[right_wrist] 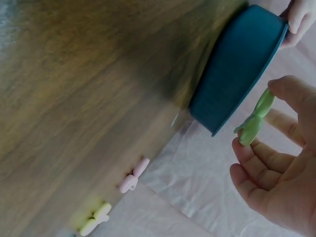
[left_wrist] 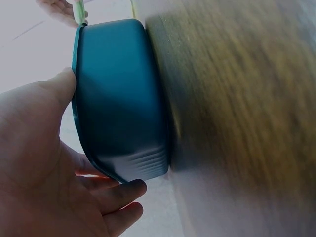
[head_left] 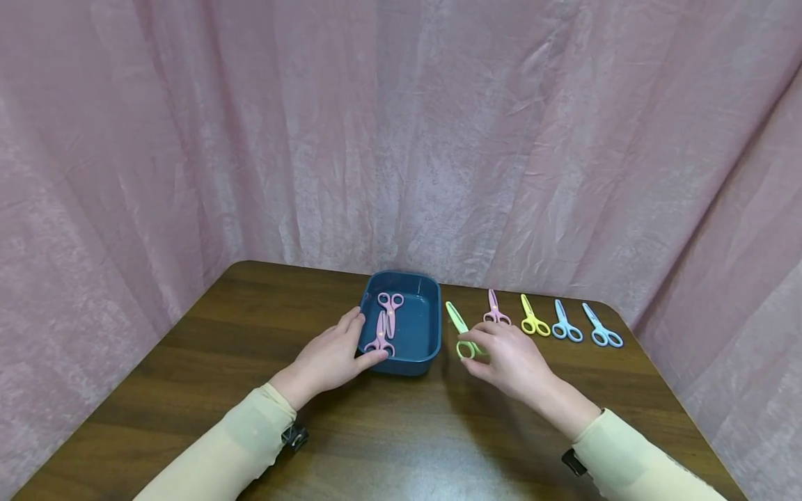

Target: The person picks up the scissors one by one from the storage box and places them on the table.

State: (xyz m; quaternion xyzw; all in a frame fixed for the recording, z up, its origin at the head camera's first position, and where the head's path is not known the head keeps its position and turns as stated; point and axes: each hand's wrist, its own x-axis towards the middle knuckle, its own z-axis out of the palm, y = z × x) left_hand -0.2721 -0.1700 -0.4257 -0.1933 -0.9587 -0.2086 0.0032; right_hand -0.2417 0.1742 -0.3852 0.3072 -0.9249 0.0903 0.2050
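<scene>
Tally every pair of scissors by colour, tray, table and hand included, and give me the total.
Pink scissors: 3 (two in the dark blue tray, one on the table)
Blue scissors: 2 (both on the table)
Yellow scissors: 1 (on the table)
Green scissors: 1 (in the right hand)
Total: 7

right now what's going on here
A person's right hand holds light green scissors, lifted right of a dark blue rectangular plastic container. The left hand grips the container's near left corner. Two pink scissors lie inside. Further right, one pink pair, one yellow pair and two blue pairs of scissors sit in a row on the brown wooden table.
</scene>
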